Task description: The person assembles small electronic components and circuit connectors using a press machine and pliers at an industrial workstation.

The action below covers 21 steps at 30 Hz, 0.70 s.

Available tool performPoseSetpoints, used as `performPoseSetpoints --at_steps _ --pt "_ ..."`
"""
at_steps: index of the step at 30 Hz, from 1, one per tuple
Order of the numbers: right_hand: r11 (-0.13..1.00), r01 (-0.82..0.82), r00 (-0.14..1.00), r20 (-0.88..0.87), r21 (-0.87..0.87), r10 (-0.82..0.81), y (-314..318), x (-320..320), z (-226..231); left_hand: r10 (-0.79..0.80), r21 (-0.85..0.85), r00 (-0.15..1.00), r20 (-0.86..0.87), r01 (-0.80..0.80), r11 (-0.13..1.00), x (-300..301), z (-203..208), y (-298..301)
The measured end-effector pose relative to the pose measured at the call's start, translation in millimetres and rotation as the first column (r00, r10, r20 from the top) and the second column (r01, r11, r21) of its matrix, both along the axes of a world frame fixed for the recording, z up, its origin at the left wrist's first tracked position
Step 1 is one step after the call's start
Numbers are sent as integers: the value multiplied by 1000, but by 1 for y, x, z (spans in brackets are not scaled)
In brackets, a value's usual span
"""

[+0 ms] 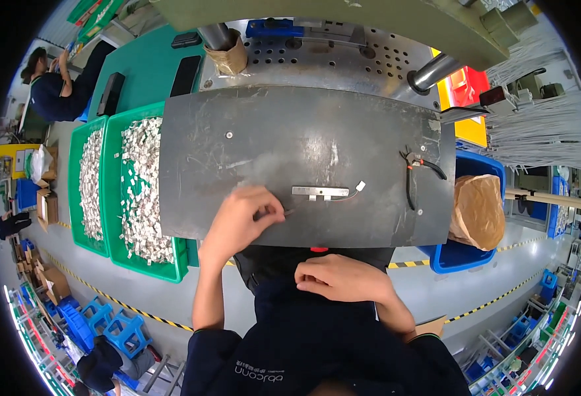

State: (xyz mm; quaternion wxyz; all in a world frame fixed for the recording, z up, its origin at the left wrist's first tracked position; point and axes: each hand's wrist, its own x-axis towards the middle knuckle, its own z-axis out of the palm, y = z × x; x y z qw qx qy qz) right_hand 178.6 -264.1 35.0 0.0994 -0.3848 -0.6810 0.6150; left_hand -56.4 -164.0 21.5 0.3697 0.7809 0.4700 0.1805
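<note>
My left hand (244, 212) is over the near part of the dark metal tabletop (251, 158), thumb and index finger pinched together. A small thin sliver shows at its fingertips, too small to name. To its right lies a short steel ruler (320, 191), with small white connectors (320, 197) along its near edge. A thin wire curves from there to another white connector (361, 186). Just off the table's near edge, close to my body, my right hand (346, 277) is loosely closed, and nothing shows in it. Cutting pliers (412, 173) with black and orange handles lie at the right.
Two green trays (179, 267) full of small white connectors stand on the left. At the right is a blue bin (465, 262) with a brown paper bag (478, 211). Machine posts (429, 72) rise from a perforated plate (330, 63) at the back. Co-workers are visible further off.
</note>
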Motion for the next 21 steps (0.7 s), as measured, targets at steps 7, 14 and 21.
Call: performPoseSetpoints --at_steps 7,14,21 --pt "831 546 832 -182 109 -524 8 -5 11 -244 -199 957 156 273 941 7 7 -37" --pt "768 586 810 -182 258 -558 12 5 -6 132 -230 903 408 -38 972 35 3 -67" --pt "780 625 772 -168 31 -613 8 15 -14 131 -250 893 430 -22 968 38 -3 -66"
